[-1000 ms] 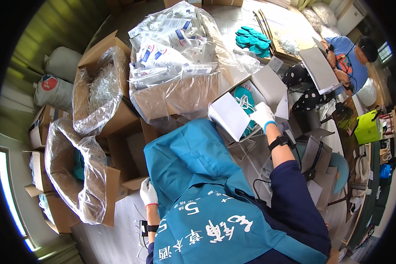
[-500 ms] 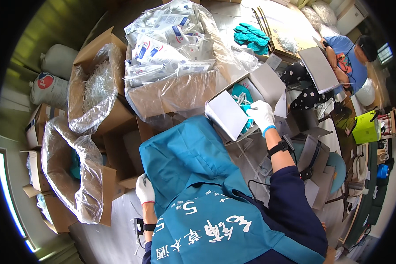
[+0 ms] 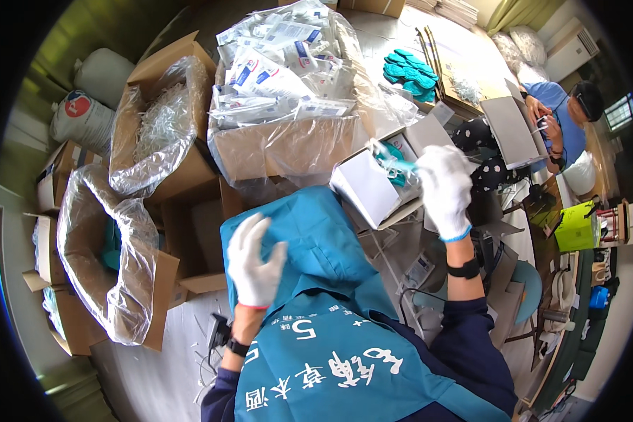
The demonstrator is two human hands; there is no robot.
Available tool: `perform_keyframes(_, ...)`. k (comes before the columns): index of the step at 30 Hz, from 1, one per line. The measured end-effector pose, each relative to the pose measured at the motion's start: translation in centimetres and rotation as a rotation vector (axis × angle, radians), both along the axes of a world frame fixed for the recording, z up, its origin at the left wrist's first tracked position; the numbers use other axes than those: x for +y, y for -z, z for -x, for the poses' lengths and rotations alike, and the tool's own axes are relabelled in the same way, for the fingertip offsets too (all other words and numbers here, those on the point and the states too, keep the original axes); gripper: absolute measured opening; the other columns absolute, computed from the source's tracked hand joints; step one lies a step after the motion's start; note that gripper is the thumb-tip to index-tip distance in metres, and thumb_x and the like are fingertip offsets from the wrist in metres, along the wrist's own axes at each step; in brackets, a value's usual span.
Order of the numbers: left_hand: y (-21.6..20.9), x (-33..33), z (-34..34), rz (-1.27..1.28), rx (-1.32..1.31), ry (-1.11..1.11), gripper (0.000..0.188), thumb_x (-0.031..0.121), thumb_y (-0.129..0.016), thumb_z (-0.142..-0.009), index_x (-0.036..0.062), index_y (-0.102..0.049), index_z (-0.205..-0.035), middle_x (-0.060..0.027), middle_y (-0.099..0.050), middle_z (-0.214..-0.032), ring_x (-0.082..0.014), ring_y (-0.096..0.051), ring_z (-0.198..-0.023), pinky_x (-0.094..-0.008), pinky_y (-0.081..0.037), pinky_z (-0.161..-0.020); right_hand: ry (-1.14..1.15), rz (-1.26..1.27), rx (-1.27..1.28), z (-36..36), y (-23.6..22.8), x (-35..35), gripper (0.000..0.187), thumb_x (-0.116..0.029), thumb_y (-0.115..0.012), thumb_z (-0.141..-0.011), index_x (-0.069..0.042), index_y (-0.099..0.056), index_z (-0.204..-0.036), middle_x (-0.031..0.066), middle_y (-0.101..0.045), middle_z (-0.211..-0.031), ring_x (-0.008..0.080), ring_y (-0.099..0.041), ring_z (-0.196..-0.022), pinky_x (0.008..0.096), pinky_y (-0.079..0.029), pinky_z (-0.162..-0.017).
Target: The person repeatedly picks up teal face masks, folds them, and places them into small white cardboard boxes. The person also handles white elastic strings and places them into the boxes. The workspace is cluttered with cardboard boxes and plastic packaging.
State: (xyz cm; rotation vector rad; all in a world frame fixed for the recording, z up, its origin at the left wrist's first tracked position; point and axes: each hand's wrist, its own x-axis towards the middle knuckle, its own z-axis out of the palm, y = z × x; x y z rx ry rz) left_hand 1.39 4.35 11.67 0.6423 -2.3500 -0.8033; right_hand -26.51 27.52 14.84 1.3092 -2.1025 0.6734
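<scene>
My right hand (image 3: 445, 190), in a white knit glove, is beside a small open white carton (image 3: 364, 184). Its fingers are pinched at a smeared teal strip of a teal cloth piece with white cords (image 3: 395, 162), which lies partly in the carton. The lower part of that piece is hidden by the carton walls. My left hand (image 3: 252, 259), gloved in white too, is raised over my teal apron (image 3: 295, 225). Its fingers are spread and nothing is in them.
Ahead stands a large lined carton (image 3: 281, 148) heaped with white packets (image 3: 274, 70). Lined cartons (image 3: 155, 141) stand at left, one with clear shreds. Teal cloth items (image 3: 410, 72) lie stacked beyond. A person (image 3: 555, 116) sits at right with a grey carton (image 3: 510, 133).
My left hand has risen from the apron's left edge to above it, and its fingers have spread. My right hand has drawn back from the carton, pulling at the teal cloth piece.
</scene>
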Motion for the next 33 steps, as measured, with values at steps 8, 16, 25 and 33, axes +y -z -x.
perform_keyframes(8,0.7,3.5,4.7,-0.029,0.003,0.385,0.024,0.012,-0.075,-0.079,0.0079,-0.071,-0.101,-0.0117,-0.069,-0.091,-0.0309,-0.065,-0.085,-0.039,-0.051,-0.076,-0.529,0.006,-0.05,-9.5,-0.4,-5.4,0.022,-0.012,-0.07,-0.073,-0.011,-0.068,-0.094,0.0067,-0.065,-0.097,0.0262,-0.063,-0.093,0.0431,-0.051,-0.09)
perform_keyframes(16,0.2,2.7,3.7,-0.455,0.069,0.239,0.012,0.002,-0.067,-0.089,0.0011,-0.071,-0.101,-0.0121,-0.068,-0.083,-0.022,-0.065,-0.07,-0.0295,-0.051,-0.066,-0.302,0.204,-1.248,-9.0,3.5,-6.0,0.049,-0.007,-0.077,-0.082,-0.003,-0.059,-0.127,0.0067,-0.065,-0.115,0.0124,-0.061,-0.101,0.0294,-0.051,-0.09)
perform_keyframes(25,0.8,0.2,3.3,-0.193,0.224,0.072,0.02,-0.005,-0.068,-0.083,0.0026,-0.07,-0.101,-0.0112,-0.069,-0.087,-0.0239,-0.067,-0.076,-0.0299,-0.053,-0.073,-0.158,0.665,-1.744,-9.3,5.2,-5.5,0.023,-0.018,-0.065,-0.095,0.002,-0.07,-0.107,0.0039,-0.068,-0.085,0.0044,-0.054,-0.067,0.0197,-0.042,-0.06)
perform_keyframes(33,1.2,0.3,2.4,0.158,0.101,0.228,0.032,-0.007,-0.072,-0.073,0.005,-0.069,-0.102,-0.0127,-0.071,-0.1,-0.0314,-0.068,-0.088,-0.0356,-0.054,-0.08,-0.213,0.202,-1.477,-10.8,2.6,-7.3,0.012,-0.007,-0.071,-0.091,0.001,-0.071,-0.1,0.0053,-0.07,-0.088,0.0091,-0.063,-0.076,0.0227,-0.052,-0.069)
